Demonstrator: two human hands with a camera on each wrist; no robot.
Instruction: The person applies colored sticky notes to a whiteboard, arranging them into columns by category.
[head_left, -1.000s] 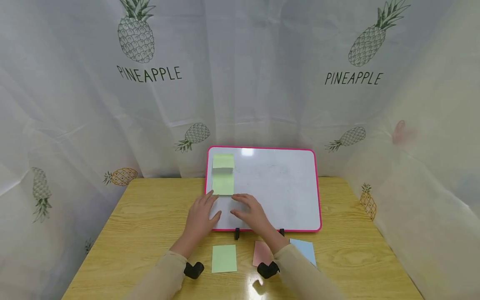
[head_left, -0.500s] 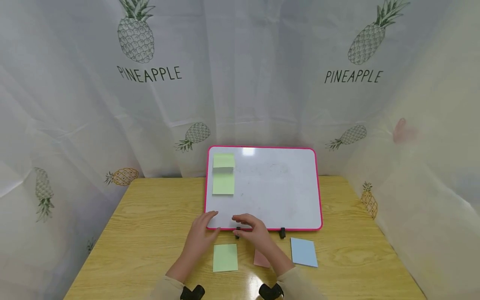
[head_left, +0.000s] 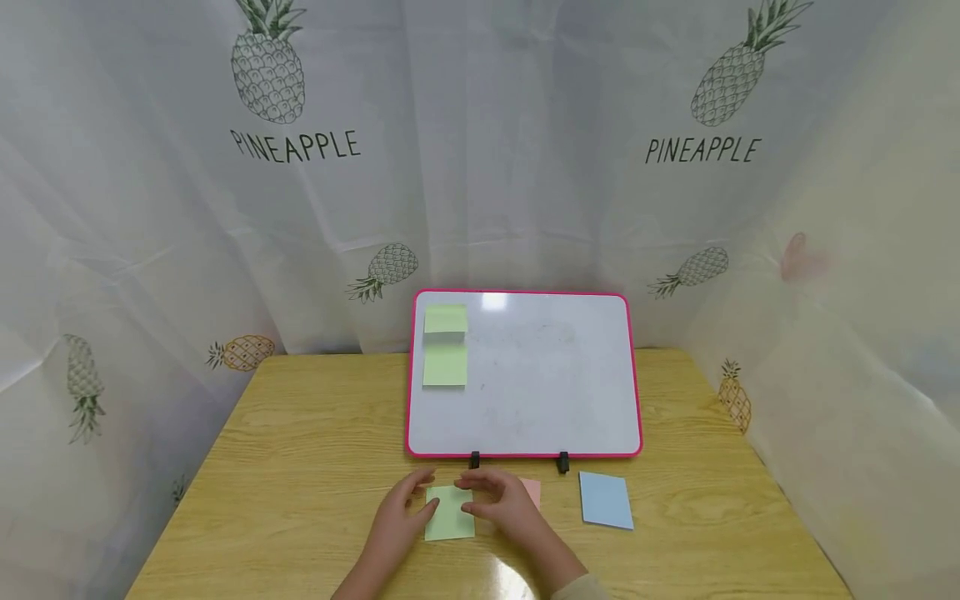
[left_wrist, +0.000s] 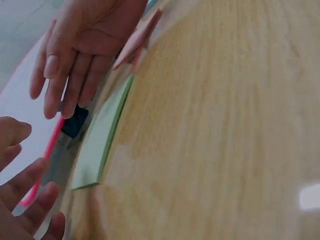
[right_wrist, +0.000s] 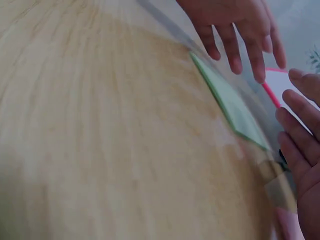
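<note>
A green sticky note pad (head_left: 450, 525) lies on the wooden table in front of the whiteboard (head_left: 555, 375). My left hand (head_left: 396, 518) hovers at the pad's left side, fingers loosely bent and holding nothing. On the other side, my right hand (head_left: 510, 507) is above the pad's right edge, its fingers extended in the left wrist view. Both wrist views show the green pad (left_wrist: 105, 135) flat beneath the hands, apart from them. Two green sticky notes cling to the board's left side: an upper one (head_left: 446, 317) with its lower edge lifted, and a lower one (head_left: 445, 367).
A pink sticky note pad (head_left: 532, 490) is partly hidden behind my right hand. Further right lies a blue pad (head_left: 606, 500). Two black stand feet (head_left: 564, 462) support the pink-rimmed board. A pineapple-print curtain (head_left: 510, 167) hangs behind the table (head_left: 300, 467).
Both hands have come down from the board, where they were near the lower green note, to over the green pad. The notes on the board stay where they were.
</note>
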